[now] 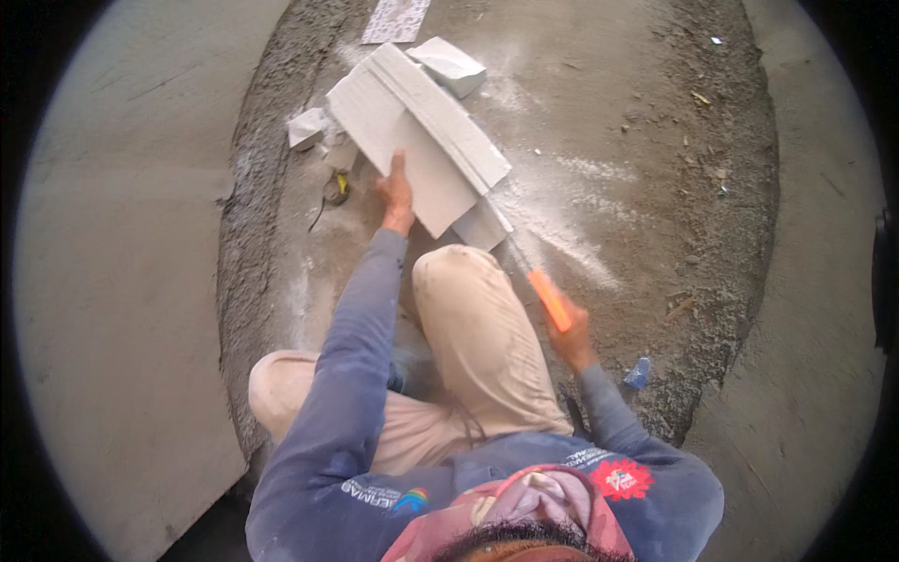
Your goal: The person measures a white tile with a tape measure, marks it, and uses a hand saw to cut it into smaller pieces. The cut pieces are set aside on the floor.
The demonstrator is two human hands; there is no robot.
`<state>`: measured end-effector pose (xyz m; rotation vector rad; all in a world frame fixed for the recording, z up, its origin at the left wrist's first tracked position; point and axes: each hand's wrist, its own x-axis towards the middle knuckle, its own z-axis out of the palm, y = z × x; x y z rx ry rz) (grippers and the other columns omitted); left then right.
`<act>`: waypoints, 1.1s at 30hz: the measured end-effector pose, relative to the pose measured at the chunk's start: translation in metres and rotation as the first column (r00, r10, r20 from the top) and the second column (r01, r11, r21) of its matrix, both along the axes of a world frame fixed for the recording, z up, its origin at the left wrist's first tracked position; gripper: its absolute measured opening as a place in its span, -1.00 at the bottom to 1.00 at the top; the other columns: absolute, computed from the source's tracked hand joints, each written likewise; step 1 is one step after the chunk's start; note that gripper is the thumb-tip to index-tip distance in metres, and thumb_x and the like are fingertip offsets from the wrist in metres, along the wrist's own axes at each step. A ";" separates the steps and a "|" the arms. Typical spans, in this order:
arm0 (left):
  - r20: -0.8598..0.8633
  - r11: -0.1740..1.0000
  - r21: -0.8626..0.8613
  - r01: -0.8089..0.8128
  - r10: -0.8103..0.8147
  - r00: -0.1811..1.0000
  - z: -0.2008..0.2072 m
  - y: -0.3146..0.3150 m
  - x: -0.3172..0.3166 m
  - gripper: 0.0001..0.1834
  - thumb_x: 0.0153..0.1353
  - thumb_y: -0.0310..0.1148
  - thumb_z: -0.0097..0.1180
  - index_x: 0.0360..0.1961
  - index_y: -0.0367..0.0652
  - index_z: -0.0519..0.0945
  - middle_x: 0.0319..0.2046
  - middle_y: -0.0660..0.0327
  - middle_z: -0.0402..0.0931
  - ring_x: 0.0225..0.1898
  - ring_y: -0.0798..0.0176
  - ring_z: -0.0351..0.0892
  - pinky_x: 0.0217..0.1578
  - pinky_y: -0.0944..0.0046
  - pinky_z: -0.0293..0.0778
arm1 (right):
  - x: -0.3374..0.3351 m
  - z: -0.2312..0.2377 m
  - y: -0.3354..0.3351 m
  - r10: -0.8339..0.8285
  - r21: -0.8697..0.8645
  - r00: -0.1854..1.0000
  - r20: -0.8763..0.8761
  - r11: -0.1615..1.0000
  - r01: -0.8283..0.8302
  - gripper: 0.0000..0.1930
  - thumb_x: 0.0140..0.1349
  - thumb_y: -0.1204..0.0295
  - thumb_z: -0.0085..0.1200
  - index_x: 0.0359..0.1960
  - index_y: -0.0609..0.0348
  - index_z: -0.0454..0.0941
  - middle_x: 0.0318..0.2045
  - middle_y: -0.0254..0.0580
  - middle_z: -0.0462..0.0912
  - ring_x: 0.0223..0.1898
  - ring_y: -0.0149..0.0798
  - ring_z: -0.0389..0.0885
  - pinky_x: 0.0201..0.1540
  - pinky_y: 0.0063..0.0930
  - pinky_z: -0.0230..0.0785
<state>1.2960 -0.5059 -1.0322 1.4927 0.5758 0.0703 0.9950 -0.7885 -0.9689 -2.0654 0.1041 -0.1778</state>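
A white block, pale and chalky with a long groove near its right side, lies at a slant in front of my knees. My left hand grips its near left edge, one digit stretched over the face. My right hand is closed around the orange handle of a saw. The thin blade runs from the handle up and left to the block's near right corner; its far part is hard to make out. Another flat pale piece shows partly from under that corner.
White offcuts lie beyond and left of the block. A yellow and black tape measure rests left of my hand. White dust streaks the rough floor. A speckled tile piece is at the far edge, a blue scrap at right.
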 end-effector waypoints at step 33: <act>-0.121 0.991 -0.132 0.033 -0.050 0.991 -0.007 0.013 0.020 -0.11 0.52 0.14 0.33 0.49 -0.49 0.49 0.31 -0.07 0.65 0.22 0.01 0.72 0.25 0.02 0.67 | 0.039 -0.028 -0.018 0.056 0.064 0.995 -0.083 0.997 -0.051 -0.47 0.49 0.17 0.39 0.46 -0.15 0.65 0.19 -0.07 0.83 0.12 0.10 0.86 0.09 -0.11 0.73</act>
